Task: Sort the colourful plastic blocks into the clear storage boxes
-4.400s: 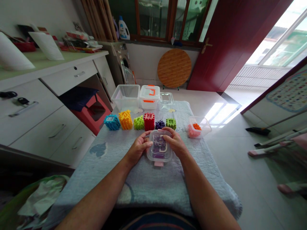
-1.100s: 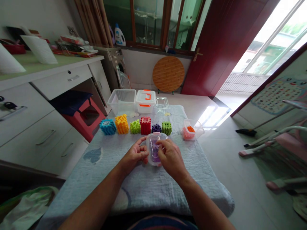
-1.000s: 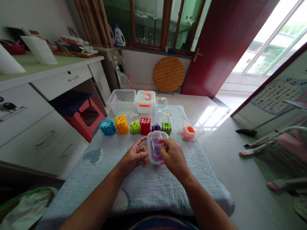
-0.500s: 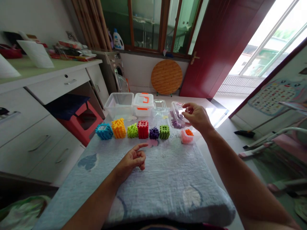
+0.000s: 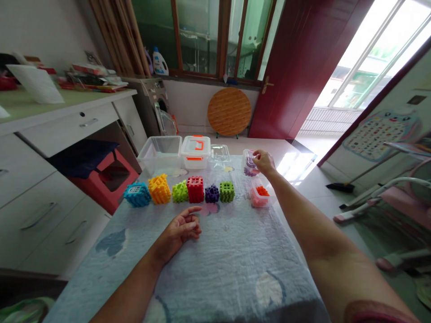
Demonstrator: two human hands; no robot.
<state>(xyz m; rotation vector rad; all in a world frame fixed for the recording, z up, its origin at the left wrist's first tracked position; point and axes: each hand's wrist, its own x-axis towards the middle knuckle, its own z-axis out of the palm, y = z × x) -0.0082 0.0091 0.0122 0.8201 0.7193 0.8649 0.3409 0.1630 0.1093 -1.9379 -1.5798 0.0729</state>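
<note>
**Right Hand Closes on Small Box at Bench's Far Right Corner**

My right hand (image 5: 265, 162) reaches out to the far right of the bench (image 5: 215, 278), fingertips pinched at the top of a small lidded box (image 5: 249, 159). The box is clear plastic with rounded corners, and purple pieces (image 5: 251, 172) show through its wall; whether its base is touching down, I cannot tell. My left hand (image 5: 181, 231) holds nothing, half open near the middle, its index finger extended and the others loosely curled.

Just on the near side of the box stands a small open tub (image 5: 257, 204) of see-through plastic, with pink and orange pieces inside. Beyond my left hand runs a row of notched, lattice-walled plastic blocks, left to right: a blue block (image 5: 137, 194), a tall yellow block (image 5: 159, 189), a lime block (image 5: 180, 192), an upright red block (image 5: 195, 189), a compact purple block (image 5: 212, 194) and a green block (image 5: 226, 191). Behind them sit a deep, clear rectangular bin (image 5: 160, 162), a translucent box with an orange handle and latches (image 5: 195, 153), and a shallow clear plastic piece (image 5: 220, 153). A soft, crinkled blue cloth (image 5: 222, 242), printed with heart-like shapes, covers the bench.
</note>
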